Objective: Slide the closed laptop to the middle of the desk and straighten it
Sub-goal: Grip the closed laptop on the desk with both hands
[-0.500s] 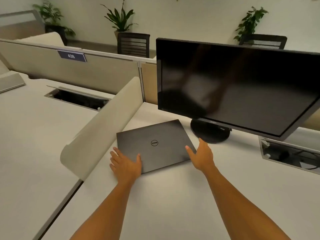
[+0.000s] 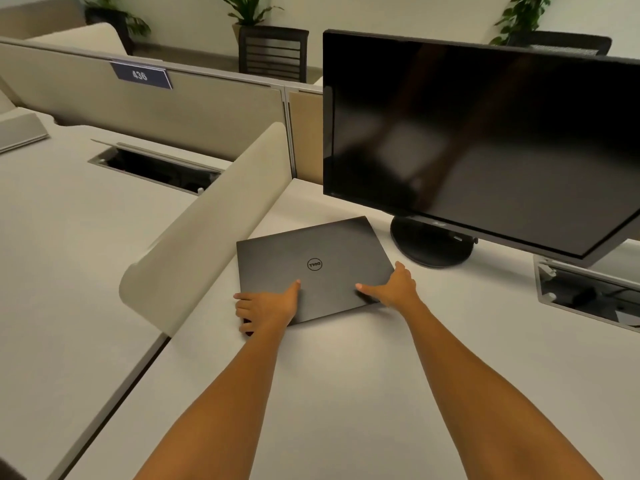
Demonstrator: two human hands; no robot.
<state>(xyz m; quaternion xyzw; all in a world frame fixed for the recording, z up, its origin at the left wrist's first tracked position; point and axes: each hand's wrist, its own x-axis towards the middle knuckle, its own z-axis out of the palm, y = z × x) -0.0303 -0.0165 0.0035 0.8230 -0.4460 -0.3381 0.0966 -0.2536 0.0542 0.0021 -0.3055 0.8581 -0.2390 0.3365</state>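
A closed dark Dell laptop lies flat on the pale table, toward its left side and turned at a slant to the table's edge. The left hand grips the near left corner, thumb laid on the lid and fingers curled around the edge. The right hand holds the near right corner, thumb stretched flat across the lid, fingers wrapped down the right side.

Just left of the laptop, a curved beige divider panel rises from the table, close to the laptop's left edge. To the right and behind, the round black base of a monitor sits near the laptop's far right corner; the dark screen overhangs the rear of the table. Further right, an open cable hatch is set into the tabletop, well apart from the laptop. Behind the divider, a partition carries a blue plate reading 436.
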